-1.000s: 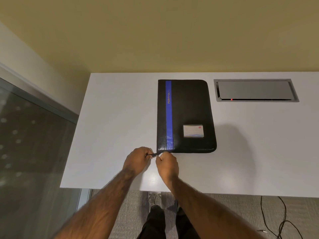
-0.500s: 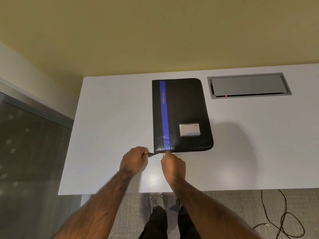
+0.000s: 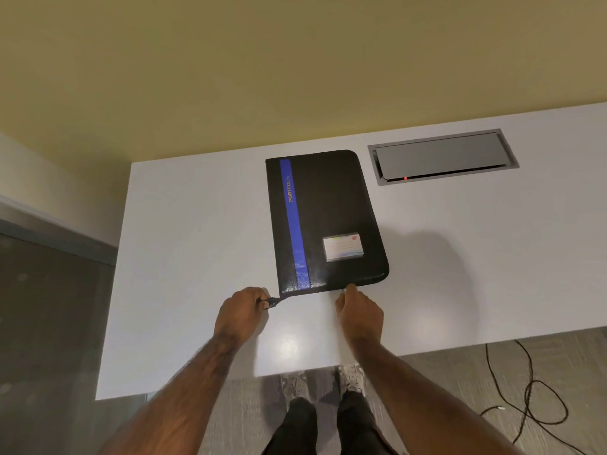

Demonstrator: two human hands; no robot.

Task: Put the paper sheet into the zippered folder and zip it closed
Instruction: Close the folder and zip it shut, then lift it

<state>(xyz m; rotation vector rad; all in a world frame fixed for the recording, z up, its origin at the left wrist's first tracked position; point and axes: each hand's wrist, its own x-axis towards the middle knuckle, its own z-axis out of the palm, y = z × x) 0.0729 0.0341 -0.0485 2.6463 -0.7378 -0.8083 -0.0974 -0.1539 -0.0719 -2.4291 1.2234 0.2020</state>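
White table [image 3: 184, 244]: hands pinch folder's [image 3: 331, 205] near edge.

Black zippered folder [image 3: 331, 221] with a blue stripe lies flat and closed on the white table [image 3: 184, 244], right beside a grey cable hatch [image 3: 441, 156]. The left hand [image 3: 241, 315] pinches a black tab at the folder's near-left corner, and the right hand [image 3: 358, 311] has its fingertips on the near edge. Dark cord [image 3: 532, 395] loops on the floor.
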